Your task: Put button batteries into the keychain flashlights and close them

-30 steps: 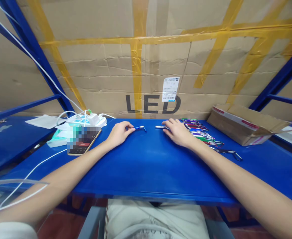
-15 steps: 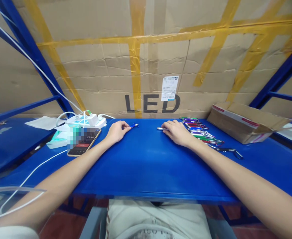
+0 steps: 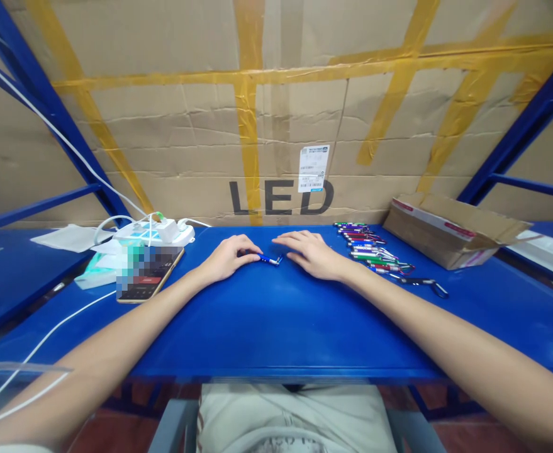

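Observation:
My left hand pinches a short blue pen-like piece between thumb and fingertips, just above or on the blue tabletop. The piece has a shiny metal end pointing right, toward my other hand. Facing it, my right hand is open, its fingers stretched out to the left and thumb apart, with nothing visible in them. To the right of that hand lies a row of colored pen-like pieces with clips, in green, purple, red and silver. A black one with a loop lies nearest me.
An opened cardboard box stands at the back right. On the left are a phone, a white power strip and a loose white cable. A large taped carton forms the back wall between blue posts.
Both hands have drawn closer together, the left moving right with the blue piece. My right hand has let go of a silver pen-like piece, no longer seen in its fingers. The view has shifted slightly.

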`<state>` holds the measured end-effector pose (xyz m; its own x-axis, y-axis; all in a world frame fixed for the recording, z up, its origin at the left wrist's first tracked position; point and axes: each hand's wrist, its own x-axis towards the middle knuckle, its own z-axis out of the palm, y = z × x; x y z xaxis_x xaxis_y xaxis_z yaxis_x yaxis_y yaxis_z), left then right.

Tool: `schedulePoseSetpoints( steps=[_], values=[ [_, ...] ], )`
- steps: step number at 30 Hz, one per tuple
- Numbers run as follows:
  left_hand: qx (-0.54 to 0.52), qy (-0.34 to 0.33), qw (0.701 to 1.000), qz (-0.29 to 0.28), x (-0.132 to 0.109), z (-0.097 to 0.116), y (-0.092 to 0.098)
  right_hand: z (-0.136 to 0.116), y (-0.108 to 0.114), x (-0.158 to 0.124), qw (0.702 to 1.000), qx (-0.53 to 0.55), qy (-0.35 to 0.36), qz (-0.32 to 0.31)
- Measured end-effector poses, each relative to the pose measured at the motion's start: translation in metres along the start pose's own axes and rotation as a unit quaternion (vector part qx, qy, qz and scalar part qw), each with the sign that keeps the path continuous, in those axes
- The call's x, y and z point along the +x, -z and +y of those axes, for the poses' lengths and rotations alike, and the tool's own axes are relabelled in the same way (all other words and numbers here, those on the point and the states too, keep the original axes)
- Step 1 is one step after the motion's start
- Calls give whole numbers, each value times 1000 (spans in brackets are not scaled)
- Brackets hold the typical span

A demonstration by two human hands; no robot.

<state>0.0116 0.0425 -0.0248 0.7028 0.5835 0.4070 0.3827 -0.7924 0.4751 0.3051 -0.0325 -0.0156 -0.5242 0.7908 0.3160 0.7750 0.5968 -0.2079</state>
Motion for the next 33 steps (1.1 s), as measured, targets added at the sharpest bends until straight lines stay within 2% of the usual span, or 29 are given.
schedulePoseSetpoints(
  steps=[4,13,18,24,26,29,33],
  values=[
    [0,7,1000,2,-1,4,-2,-10,-4,4,998,22,49,-20],
    [68,26,997,30,-2,-2,2,-8,-2,3,998,-55,-16,10],
    [138,34,990,-1,-3,-7,4,-8,-9,2,996,-80,-16,43],
    [230,57,971,-12,-5,-10,11,-7,-7,2,990,-131,-28,42],
    [239,31,970,-11,-5,-3,11,-4,-2,2,988,-142,-45,50],
    [213,-44,974,-57,-3,9,7,4,8,-2,984,-153,-86,41],
    [215,-47,974,-59,4,11,4,23,20,-12,975,-153,-158,4]
  ],
)
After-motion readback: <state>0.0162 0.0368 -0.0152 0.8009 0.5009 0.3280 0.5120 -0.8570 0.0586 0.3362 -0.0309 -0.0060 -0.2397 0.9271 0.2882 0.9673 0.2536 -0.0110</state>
